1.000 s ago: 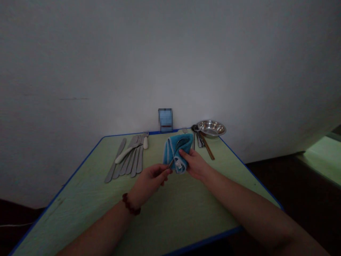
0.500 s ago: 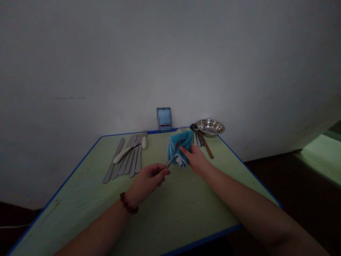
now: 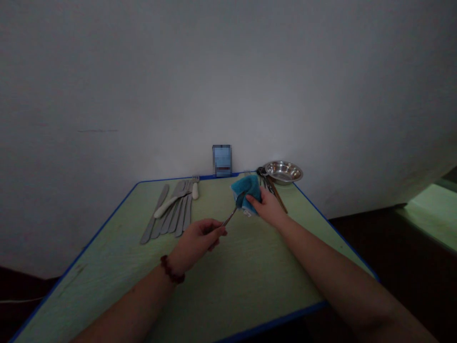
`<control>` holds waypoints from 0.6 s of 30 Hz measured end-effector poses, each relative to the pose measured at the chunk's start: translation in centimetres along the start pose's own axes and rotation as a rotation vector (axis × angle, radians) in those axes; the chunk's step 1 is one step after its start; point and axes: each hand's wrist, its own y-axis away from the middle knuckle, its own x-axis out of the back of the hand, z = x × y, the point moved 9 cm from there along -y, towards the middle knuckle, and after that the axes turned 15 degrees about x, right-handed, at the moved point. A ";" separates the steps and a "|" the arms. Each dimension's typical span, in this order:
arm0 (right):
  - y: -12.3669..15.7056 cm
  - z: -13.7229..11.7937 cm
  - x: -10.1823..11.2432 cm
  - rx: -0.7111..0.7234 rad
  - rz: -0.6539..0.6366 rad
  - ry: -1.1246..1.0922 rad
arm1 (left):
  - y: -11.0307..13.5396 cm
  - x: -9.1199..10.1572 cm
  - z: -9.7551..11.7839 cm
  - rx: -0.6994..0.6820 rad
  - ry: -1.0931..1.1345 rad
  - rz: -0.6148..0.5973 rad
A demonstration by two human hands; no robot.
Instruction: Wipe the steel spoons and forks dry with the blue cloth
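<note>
My left hand (image 3: 200, 240) is closed on the handle end of a metal spoon (image 3: 230, 216), which slants up and to the right above the table. The spoon's bowl lies against a blue cloth (image 3: 246, 183) with a pale edge. Closed around that cloth, my right hand (image 3: 267, 205) has its thumb on the near side, close to the bowl; its other fingers are mostly hidden behind the cloth.
On the pale green table (image 3: 228, 286) several flat metal knives (image 3: 155, 214) lie at the left with white-handled cutlery (image 3: 171, 205) on top. A steel bowl (image 3: 283, 171), spoons and chopsticks (image 3: 279, 195) are at the back right. A phone-like device (image 3: 222, 161) stands against the wall.
My right hand has shifted the cloth slightly right and up, baring more of the spoon's neck. My left hand stays nearly in place, still holding the handle.
</note>
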 end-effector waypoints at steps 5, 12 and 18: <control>-0.4 -1.1 0.3 0.098 -0.087 0.113 | -0.1 -0.1 -0.2 -0.007 0.002 -0.036; -0.5 -2.3 0.1 0.282 -0.198 0.206 | -0.5 -0.2 -0.7 -0.008 -0.039 -0.055; -0.1 -3.1 -0.5 0.350 -0.287 0.255 | -0.3 -0.3 -0.7 -0.013 -0.075 -0.054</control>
